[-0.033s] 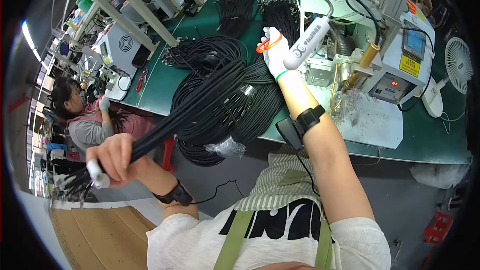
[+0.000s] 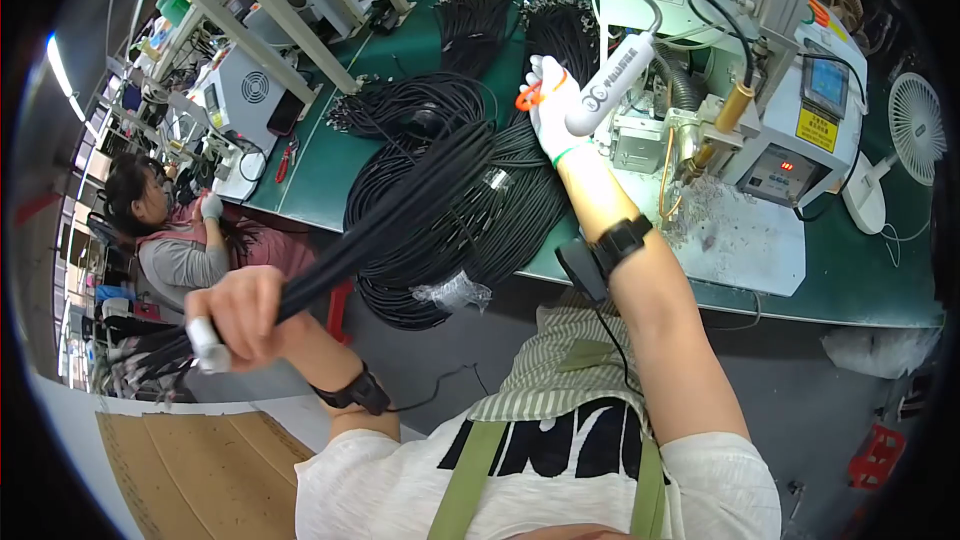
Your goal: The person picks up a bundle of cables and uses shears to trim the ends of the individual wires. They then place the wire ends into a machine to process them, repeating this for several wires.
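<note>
Clearly, the left hand [image 2: 243, 318] closes its fingers tightly around a thick bundle of black cables [image 2: 395, 205], and a white wrap [image 2: 208, 345] covers one fingertip. From this grip, the bundle rises slantwise to the right, above the coiled black cables [image 2: 535, 210] which lie on the green workbench [image 2: 870, 285]. Its other ends stick out beyond the hand, at lower left, and are blurred. The right hand [image 2: 555, 105], in a white glove, is beside a pale cylindrical device [image 2: 612, 88]. Orange loops [image 2: 527, 98] show at its fingers, but I cannot tell whether these fingers grip them. Near the bench's left edge, red-handled pliers [image 2: 285, 162] lie, and a co-worker [image 2: 175, 250] sits beyond.
</note>
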### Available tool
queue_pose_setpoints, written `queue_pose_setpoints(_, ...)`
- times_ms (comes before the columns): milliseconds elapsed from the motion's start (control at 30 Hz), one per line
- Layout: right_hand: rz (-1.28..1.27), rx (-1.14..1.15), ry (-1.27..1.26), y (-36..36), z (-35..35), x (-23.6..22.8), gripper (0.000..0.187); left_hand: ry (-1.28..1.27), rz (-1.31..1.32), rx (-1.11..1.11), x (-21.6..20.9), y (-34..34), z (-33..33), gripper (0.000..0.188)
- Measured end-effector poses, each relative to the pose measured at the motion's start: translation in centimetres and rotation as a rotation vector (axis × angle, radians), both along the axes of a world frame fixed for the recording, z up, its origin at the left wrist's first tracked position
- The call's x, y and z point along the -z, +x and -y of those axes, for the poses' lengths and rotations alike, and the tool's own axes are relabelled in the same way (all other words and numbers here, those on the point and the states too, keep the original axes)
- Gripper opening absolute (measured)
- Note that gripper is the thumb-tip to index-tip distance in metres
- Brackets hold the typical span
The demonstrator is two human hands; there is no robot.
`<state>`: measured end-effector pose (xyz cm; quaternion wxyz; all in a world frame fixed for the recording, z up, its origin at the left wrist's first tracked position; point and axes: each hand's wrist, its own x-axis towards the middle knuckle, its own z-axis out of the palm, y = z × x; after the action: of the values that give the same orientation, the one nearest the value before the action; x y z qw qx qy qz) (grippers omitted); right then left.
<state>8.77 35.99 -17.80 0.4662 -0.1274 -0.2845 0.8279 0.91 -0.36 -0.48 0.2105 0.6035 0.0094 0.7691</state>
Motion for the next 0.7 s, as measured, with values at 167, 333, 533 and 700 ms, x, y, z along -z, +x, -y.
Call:
queue_pose_setpoints(167, 0.286, 0.258, 0.687, 11.5, 11.6, -0.9, 0.031, -0.110, -0.372, 0.587, 3.7, 4.7, -2.6, 0.015)
queue_pose_setpoints(333, 0.720, 0.054, 0.945, 30.8, 18.9, -6.9, 0.034, -0.307, -0.939, 1.131, 6.0, 12.2, -10.8, 0.029)
queue_pose_setpoints(533, 0.350, 0.396, 0.322, 39.8, 16.7, -2.0, 0.045, -0.834, -1.579, 0.421, 2.6, 21.7, -16.4, 0.035)
queue_pose_setpoints(700, -0.058, 0.502, 0.198, 41.8, 15.0, -0.5, 0.056, -0.699, -1.953, 0.399, 6.6, 29.3, -24.4, 0.048)
